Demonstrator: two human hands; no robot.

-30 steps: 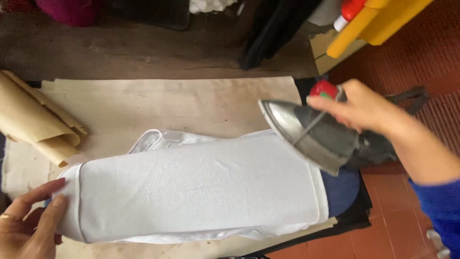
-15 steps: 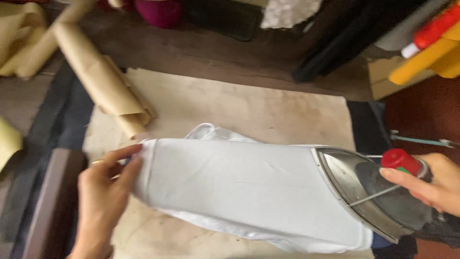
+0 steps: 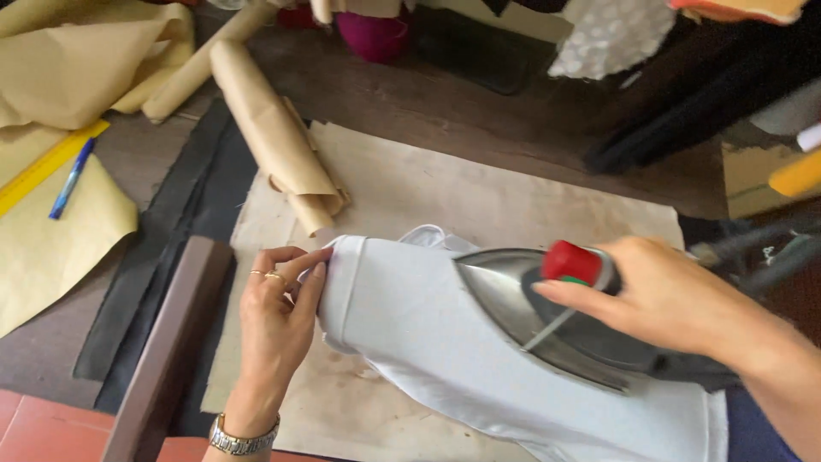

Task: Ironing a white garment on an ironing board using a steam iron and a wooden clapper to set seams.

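Note:
A folded white garment (image 3: 428, 342) lies flat on a tan padded board (image 3: 445, 188). My left hand (image 3: 278, 321) pinches the garment's left edge between thumb and fingers; it wears rings and a metal watch. My right hand (image 3: 667, 295) grips the handle of a metal iron (image 3: 513, 299) with a red knob (image 3: 571, 262). The iron sits on the garment's middle, its pointed tip aimed left toward my left hand.
A roll of brown paper (image 3: 274, 137) lies at the board's upper left. More brown paper, a yellow ruler (image 3: 47, 164) and a blue pen (image 3: 70, 178) sit far left. A dark wooden bar (image 3: 171, 342) runs along the left. Dark cloth (image 3: 684, 111) hangs behind.
The iron has come down from the right onto the garment and slid left toward the middle. My left hand stays on the left edge. The view has shifted left.

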